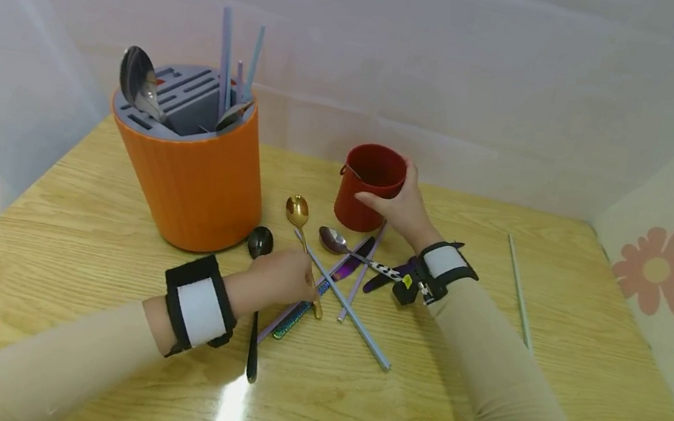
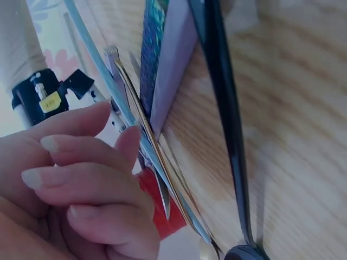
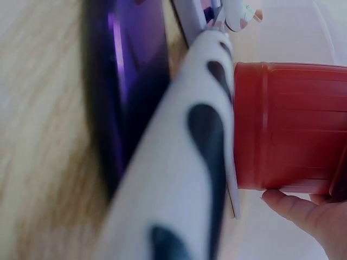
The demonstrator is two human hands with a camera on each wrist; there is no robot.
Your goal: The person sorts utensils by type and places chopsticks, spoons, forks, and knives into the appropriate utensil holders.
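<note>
So your right hand (image 1: 401, 210) grips the cup (image 1: 370, 186), your left hand (image 1: 287, 278) pinches the gold spoon (image 1: 298, 213) on the table (image 1: 70, 224) (holder (image 1: 183, 161) part-filled), several pieces left.

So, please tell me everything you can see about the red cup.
The red cup is small and round, plastic by its look, with faint ridges around its wall and a small lug at the rim. It stands upright and looks empty on the wooden table, right of the orange holder. The right hand holds it; cutlery lies before it.
</note>
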